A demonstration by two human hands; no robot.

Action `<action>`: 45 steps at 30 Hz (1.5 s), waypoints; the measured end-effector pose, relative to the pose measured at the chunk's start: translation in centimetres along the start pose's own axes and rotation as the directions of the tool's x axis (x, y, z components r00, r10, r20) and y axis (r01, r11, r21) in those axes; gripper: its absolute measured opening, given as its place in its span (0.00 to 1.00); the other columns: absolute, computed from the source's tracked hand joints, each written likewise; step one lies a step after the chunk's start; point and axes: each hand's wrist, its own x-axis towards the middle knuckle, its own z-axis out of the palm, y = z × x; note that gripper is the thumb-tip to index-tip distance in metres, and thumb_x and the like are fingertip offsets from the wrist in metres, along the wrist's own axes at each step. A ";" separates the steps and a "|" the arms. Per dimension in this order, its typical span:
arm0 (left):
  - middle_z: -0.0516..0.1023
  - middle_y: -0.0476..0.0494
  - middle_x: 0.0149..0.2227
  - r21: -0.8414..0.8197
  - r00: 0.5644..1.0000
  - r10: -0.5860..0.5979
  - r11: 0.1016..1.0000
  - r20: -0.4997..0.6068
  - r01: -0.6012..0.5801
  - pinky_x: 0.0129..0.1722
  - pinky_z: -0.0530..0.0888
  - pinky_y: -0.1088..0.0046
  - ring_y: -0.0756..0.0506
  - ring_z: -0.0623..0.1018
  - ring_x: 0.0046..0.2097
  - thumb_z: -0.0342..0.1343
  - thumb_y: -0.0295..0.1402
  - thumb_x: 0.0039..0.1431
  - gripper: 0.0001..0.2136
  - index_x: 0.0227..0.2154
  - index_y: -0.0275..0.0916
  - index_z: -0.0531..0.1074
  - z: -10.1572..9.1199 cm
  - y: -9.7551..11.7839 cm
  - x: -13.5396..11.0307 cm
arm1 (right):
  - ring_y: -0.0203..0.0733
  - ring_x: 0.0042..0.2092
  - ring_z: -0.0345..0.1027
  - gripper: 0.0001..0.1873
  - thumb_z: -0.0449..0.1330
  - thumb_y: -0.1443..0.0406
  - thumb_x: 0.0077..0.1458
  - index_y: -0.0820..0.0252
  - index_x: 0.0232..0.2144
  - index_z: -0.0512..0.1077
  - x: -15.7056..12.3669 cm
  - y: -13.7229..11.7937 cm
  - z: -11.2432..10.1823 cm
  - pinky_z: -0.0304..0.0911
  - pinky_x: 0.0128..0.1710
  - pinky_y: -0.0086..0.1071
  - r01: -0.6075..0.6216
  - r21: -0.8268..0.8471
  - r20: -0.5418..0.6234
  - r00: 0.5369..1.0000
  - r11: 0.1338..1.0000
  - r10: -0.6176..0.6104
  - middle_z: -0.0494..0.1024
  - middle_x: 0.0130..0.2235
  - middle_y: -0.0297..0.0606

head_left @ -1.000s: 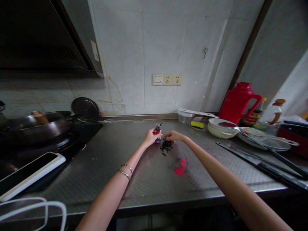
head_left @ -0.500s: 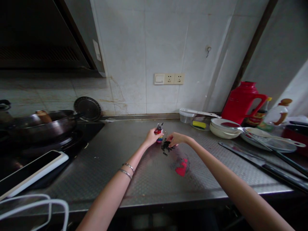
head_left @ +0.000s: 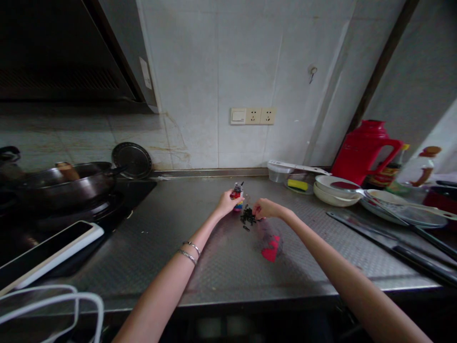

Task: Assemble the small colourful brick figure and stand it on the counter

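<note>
My left hand (head_left: 225,203) is wrapped round a small jar (head_left: 236,195) with a red, blue and yellow label, held upright on the steel counter (head_left: 200,247). A dark bit sticks out of the jar's top. Just right of it lies a little heap of small black pieces (head_left: 247,218). My right hand (head_left: 266,208) rests at the heap's right edge with its fingers pinched together over the pieces; what they hold is too small to see. A clear bag with a red patch (head_left: 270,245) lies nearer me, under my right forearm.
A wok (head_left: 67,183) sits on the stove at left, with a round lid (head_left: 132,160) against the wall. A white-edged tablet (head_left: 46,252) lies near the front left. Bowls (head_left: 330,189), plates, a red jug (head_left: 362,150), a knife (head_left: 378,240) and a sponge (head_left: 297,184) crowd the right side.
My right hand has slid slightly toward me and right, onto the heap of black pieces. The left hand and jar have stayed put. The view has shifted a little.
</note>
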 end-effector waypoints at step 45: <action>0.75 0.43 0.31 0.008 1.000 -0.012 1.000 -0.010 0.012 0.33 0.67 0.72 0.48 0.72 0.32 0.58 0.37 0.45 0.12 0.32 0.34 0.72 0.0 0.5 -0.2 | 0.35 0.30 0.68 0.12 0.54 0.74 0.38 0.65 0.26 0.75 3.4 -7.6 -7.7 0.58 0.28 0.21 0.226 -0.164 -0.345 0.899 0.960 -0.270 0.77 0.27 0.36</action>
